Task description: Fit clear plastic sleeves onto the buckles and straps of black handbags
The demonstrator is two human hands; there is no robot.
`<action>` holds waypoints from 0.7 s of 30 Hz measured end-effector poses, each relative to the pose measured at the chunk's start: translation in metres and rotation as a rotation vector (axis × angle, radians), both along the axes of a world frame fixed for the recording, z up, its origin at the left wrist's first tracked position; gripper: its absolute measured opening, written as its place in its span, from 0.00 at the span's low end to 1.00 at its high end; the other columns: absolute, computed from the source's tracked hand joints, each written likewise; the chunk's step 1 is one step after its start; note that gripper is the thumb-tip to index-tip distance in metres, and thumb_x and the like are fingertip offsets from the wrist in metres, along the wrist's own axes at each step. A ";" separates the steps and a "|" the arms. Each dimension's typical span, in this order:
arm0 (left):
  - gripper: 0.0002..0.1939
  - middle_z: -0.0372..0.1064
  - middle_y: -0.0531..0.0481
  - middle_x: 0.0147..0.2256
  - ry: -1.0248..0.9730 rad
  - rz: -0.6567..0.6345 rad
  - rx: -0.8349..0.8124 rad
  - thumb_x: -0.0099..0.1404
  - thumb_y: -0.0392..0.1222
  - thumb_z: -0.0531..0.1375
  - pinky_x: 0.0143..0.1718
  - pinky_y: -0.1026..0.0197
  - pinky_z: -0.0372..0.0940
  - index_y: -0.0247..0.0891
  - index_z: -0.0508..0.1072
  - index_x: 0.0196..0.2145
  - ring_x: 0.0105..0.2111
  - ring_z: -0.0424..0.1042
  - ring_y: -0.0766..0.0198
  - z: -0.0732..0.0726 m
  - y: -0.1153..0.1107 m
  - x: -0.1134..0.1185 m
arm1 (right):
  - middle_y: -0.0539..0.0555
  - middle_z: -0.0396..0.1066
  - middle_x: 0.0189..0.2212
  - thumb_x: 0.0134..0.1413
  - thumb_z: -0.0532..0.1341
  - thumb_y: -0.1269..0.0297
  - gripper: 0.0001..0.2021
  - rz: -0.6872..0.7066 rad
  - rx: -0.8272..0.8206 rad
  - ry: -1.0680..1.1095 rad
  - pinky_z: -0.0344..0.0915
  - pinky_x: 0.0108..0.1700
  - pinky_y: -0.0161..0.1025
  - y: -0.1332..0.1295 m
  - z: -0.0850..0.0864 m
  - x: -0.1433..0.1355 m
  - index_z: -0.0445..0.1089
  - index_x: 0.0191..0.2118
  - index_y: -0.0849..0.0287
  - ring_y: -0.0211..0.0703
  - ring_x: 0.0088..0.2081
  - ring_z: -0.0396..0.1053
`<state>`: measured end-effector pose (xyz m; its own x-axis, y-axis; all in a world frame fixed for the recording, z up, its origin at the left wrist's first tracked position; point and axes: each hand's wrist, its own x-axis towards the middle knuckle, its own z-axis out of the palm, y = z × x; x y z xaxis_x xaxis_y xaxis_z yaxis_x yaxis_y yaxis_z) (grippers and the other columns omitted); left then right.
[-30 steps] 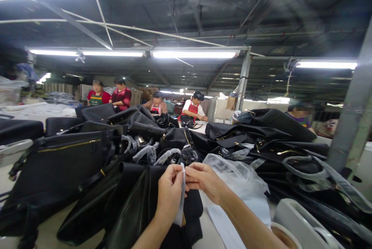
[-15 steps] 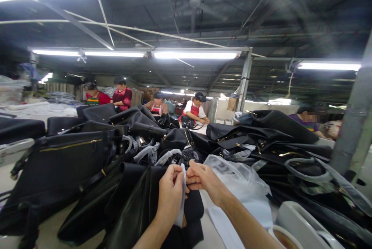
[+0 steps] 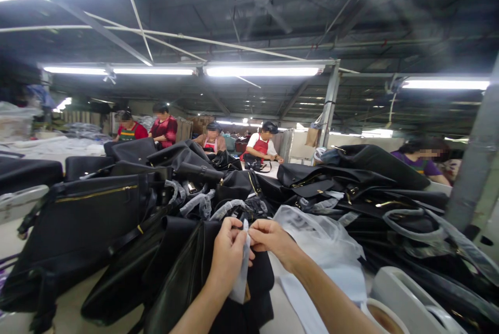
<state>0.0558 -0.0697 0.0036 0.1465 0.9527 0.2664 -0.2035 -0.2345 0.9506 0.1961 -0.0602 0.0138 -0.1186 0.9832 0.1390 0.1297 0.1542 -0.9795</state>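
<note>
My left hand [image 3: 228, 251] is closed around a whitish translucent plastic wrapping [image 3: 240, 277], which stands upright and hangs down below my fingers. A brown edge shows at its lower end; what it covers is mostly hidden. On the other side, my right hand [image 3: 268, 236] pinches at the wrapping's edge near its top, thumb and fingertips together. Whether a small piece is between those fingertips cannot be made out. Directly beneath both hands lies a black bag [image 3: 260, 284], with another black bag [image 3: 181, 277] leaning to its left.
Black bags [image 3: 97, 214] with gold zips are heaped across the table, several with plastic-wrapped handles [image 3: 413, 227]. Clear plastic sheeting [image 3: 315, 230] covers pale sheets [image 3: 312, 297] at right. A tape dispenser [image 3: 407, 297] stands lower right. Several co-workers [image 3: 260, 148] sit beyond, and a metal post [image 3: 473, 152] rises at right.
My right fingers have drawn together into a tighter pinch. The wrapping has turned, showing a broader face below my left hand. The co-worker at far right has shifted slightly.
</note>
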 end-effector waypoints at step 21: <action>0.12 0.73 0.51 0.29 0.202 -0.183 0.013 0.63 0.37 0.55 0.31 0.61 0.70 0.37 0.63 0.46 0.29 0.76 0.62 0.012 -0.008 -0.021 | 0.48 0.68 0.20 0.37 0.70 0.43 0.23 0.036 -0.059 0.083 0.66 0.32 0.36 -0.004 0.009 -0.006 0.71 0.24 0.61 0.37 0.24 0.67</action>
<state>0.0348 -0.0782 0.0158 0.3679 0.9018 0.2266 -0.0500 -0.2241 0.9733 0.1905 -0.0646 0.0225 -0.1445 0.9853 0.0916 0.0430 0.0987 -0.9942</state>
